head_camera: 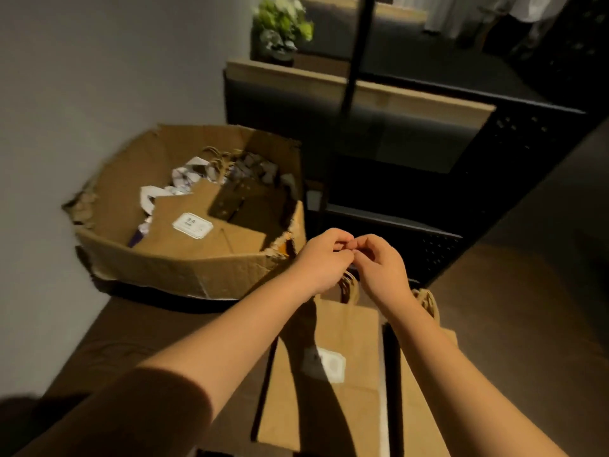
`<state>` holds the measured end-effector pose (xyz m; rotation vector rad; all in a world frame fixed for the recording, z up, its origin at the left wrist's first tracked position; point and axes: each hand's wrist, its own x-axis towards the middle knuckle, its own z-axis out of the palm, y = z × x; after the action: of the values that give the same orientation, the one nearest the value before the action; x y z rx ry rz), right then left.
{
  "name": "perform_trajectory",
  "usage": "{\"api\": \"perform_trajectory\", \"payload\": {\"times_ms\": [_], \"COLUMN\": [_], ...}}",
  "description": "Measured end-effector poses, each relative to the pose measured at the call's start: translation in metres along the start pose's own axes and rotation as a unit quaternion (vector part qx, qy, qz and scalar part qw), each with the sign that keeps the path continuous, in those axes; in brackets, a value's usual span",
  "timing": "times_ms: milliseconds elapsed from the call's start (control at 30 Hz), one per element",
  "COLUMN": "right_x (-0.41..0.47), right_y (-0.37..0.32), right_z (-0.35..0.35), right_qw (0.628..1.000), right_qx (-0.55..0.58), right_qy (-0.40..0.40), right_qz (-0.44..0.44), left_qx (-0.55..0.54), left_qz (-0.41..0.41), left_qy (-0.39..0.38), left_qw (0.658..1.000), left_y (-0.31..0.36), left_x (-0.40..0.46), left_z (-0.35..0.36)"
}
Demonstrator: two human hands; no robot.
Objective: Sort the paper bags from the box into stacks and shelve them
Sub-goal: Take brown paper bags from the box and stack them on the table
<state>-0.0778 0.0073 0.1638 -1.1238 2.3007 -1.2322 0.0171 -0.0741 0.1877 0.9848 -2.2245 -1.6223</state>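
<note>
Brown paper bags lay stacked flat near the viewer, long axis running near to far, handles at the far end. Both hands, left and right, met just above those handles, fingertips pinched together; on what, I couldn't tell. More bags waited in the box, far left.

The torn cardboard box blocks the far left, a black shelf unit with its upright post closes the far side, and stacked paper bags fill the near centre; bare floor lies right.
</note>
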Motion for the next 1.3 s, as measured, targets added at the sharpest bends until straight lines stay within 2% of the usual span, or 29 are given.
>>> {"api": "perform_trajectory", "payload": {"times_ms": [167, 300, 367, 467, 567, 633, 667, 700, 767, 900, 967, 1033, 1133, 1300], "right_x": [0.045, 0.072, 0.087, 0.115, 0.139, 0.147, 0.149, 0.151, 0.15, 0.161, 0.156, 0.158, 0.156, 0.156], "right_y": [-0.074, -0.106, -0.115, -0.114, -0.106, -0.097, -0.097, -0.096, -0.085, -0.069, -0.071, -0.067, -0.069, -0.07], "right_z": [0.062, 0.116, 0.136, 0.174, 0.204, 0.219, 0.223, 0.224, 0.226, 0.226, 0.225, 0.226, 0.226, 0.226], "right_qw": [0.999, 0.995, 0.987, 0.968, 0.948, 0.939, 0.938, 0.926, 0.886, 0.89, 0.895, 0.889, 0.889, 0.9], "right_qx": [0.007, 0.046, 0.053, 0.005, -0.005, -0.071, -0.083, -0.132, -0.296, -0.265, -0.256, -0.298, -0.303, -0.275], "right_qy": [-0.033, -0.09, -0.147, -0.211, -0.219, -0.224, -0.207, -0.228, -0.295, -0.292, -0.275, -0.286, -0.274, -0.242], "right_qz": [-0.035, -0.009, 0.031, 0.136, 0.232, 0.249, 0.266, 0.27, 0.202, 0.229, 0.242, 0.198, 0.208, 0.236], "left_qx": [-0.053, -0.043, -0.032, -0.08, -0.075, -0.036, -0.011, 0.016, 0.081, 0.182, 0.195, 0.2, 0.199, 0.14], "left_qz": [0.015, -0.015, -0.053, -0.153, -0.234, -0.27, -0.279, -0.282, -0.275, -0.246, -0.25, -0.264, -0.265, -0.27], "left_qy": [0.078, 0.065, 0.039, 0.026, 0.056, 0.063, 0.06, 0.053, 0.04, 0.013, 0.015, 0.034, 0.028, -0.079], "left_qw": [0.995, 0.997, 0.997, 0.985, 0.968, 0.96, 0.958, 0.958, 0.957, 0.952, 0.948, 0.943, 0.943, 0.949], "left_y": [-0.018, -0.05, -0.069, -0.101, -0.138, -0.157, -0.164, -0.168, -0.175, -0.187, -0.2, -0.217, -0.213, -0.214], "left_x": [0.007, 0.018, 0.027, 0.044, 0.067, 0.083, 0.09, 0.096, 0.11, 0.128, 0.133, 0.141, 0.138, 0.134], "left_z": [-0.098, -0.163, -0.194, -0.243, -0.283, -0.302, -0.309, -0.314, -0.32, -0.321, -0.32, -0.319, -0.318, -0.314]}}
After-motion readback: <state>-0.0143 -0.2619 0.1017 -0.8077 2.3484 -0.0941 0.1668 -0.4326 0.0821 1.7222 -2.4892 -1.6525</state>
